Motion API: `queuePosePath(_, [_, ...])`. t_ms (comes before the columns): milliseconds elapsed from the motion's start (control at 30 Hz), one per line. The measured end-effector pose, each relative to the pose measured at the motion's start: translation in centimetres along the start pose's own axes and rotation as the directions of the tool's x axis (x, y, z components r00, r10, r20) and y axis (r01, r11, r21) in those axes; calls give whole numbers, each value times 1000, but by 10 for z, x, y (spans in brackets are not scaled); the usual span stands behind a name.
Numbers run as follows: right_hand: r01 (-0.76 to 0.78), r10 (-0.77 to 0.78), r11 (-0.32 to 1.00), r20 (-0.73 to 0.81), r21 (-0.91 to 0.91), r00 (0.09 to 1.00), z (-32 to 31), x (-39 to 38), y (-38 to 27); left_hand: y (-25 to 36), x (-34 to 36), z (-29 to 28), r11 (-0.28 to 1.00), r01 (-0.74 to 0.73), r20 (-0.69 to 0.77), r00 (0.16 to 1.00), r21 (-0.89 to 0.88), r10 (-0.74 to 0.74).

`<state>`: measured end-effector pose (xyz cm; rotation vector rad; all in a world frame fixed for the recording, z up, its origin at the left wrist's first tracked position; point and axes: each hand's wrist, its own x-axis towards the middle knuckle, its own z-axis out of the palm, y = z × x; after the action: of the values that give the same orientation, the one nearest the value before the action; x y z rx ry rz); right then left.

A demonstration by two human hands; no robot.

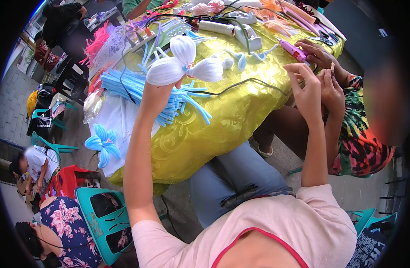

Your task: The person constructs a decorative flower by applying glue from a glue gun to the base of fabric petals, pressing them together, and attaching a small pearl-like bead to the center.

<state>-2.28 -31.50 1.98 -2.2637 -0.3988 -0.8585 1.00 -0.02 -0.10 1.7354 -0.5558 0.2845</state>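
Note:
My left hand (159,97) is closed under a flower with puffy white petals (182,47), lifted above the table's near left part. Its fingers are mostly hidden behind the petals. Below it lies a bundle of light blue fuzzy stems (120,85). A blue flower (104,145) of the same fuzzy kind rests on a white sheet (124,117) at the left edge. My right hand (306,89) is raised at the table's right side, thumb and fingers bent together in a pinch. Whatever is between them is too small to make out.
A co-worker's hand (313,52) at the right is at a pink glue gun (294,51); their other hand (332,89) is close to mine. Black cables (240,82) cross the yellow tablecloth (231,114). Power strips (247,38), scissors (326,37) and colored stems lie farther back.

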Motion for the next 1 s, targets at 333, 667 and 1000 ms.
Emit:
queuePosePath(333, [-40, 27, 933, -40, -358, 999, -29, 37, 68, 2, 3, 1, 998, -58, -5, 998, -12, 57])
queuePosePath(667, [62, 128, 814, 284, -577, 950, -25, 67, 117, -1, -3, -1, 999, -27, 2, 1000, 23, 27])
queuePosePath(1000, [190, -13, 900, 411, -392, 912, -28, 68, 156, 5, -7, 3, 998, -66, 2, 998, -21, 66])
